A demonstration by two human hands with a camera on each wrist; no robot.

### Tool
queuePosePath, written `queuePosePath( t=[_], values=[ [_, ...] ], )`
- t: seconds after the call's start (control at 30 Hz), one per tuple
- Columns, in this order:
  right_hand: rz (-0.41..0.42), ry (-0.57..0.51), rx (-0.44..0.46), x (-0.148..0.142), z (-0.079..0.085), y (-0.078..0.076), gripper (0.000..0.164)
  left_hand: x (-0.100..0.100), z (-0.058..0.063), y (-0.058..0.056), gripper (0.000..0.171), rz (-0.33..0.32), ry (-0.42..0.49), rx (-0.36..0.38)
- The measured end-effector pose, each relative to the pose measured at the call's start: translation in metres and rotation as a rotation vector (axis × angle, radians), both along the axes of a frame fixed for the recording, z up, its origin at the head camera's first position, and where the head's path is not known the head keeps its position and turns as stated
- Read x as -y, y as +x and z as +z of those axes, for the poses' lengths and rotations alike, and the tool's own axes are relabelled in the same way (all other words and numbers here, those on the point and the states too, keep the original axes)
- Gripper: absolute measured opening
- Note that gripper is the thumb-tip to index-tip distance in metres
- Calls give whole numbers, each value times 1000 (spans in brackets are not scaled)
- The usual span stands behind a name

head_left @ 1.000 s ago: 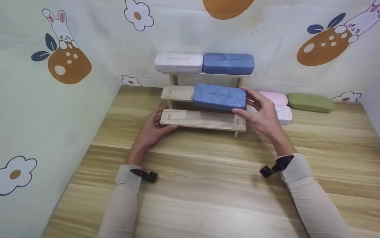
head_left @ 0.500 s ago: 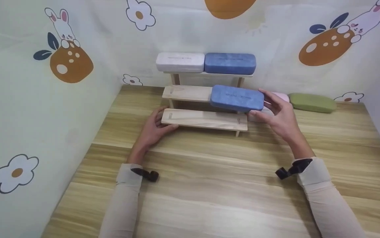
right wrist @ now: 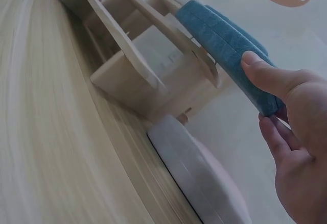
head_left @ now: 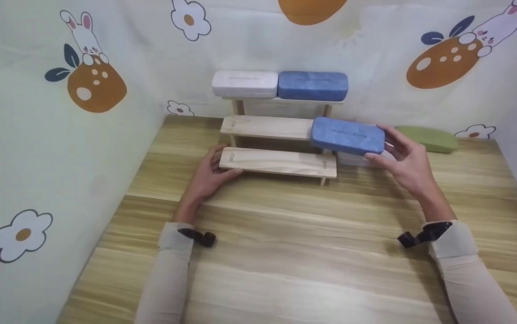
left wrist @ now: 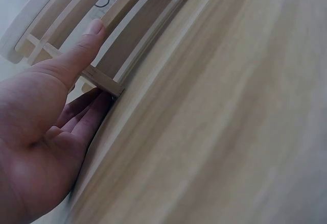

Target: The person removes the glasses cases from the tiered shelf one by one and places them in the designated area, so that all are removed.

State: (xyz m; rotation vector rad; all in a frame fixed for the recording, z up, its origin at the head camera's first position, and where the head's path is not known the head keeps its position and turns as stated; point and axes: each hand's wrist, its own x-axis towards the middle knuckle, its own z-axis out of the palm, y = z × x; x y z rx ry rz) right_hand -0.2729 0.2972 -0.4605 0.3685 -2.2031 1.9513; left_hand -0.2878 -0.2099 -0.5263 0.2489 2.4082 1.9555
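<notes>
A blue glasses case [head_left: 347,136] is gripped at its right end by my right hand [head_left: 409,166], thumb in front and fingers behind. In the right wrist view the blue case [right wrist: 230,50] is raised, tilted, off the table. Its left end overlaps the right end of the middle shelf of a three-step wooden rack [head_left: 276,161]. My left hand [head_left: 204,177] holds the rack's lowest step at its left end, thumb along the front edge; the left wrist view shows the fingers [left wrist: 92,117] by the rack's foot.
On the top shelf sit a white glasses case [head_left: 245,84] and another blue case [head_left: 313,86]. Right of the rack, a white case [head_left: 357,160] lies on the table, partly hidden by my right hand's case. A green case [head_left: 429,139] lies farther right, near the patterned backdrop.
My right hand has moved right with the blue glasses case, from over the middle shelf to beyond its right end. It now hides the pink case. My left hand stays on the rack.
</notes>
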Motion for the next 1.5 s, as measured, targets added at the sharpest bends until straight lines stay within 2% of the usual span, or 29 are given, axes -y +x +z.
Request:
queuePosePath(
  t=[0.43, 0.63, 1.0, 1.23, 1.5],
  values=[
    [-22, -80, -1, -45, -1, 9, 75, -1, 0, -1, 90, -1, -8, -2],
    [-53, -67, -13, -60, -2, 12, 76, 0, -1, 0, 91, 0, -13, 3],
    [-106, -59, 41, -93, -7, 18, 77, 0, -1, -1, 89, 2, -25, -14],
    [-107, -161, 3, -110, -11, 19, 76, 1, -2, -1, 90, -7, -2, -12],
    [-126, -204, 5, -131, -15, 22, 75, 2, -3, -2, 91, -12, -7, -13]
  ],
)
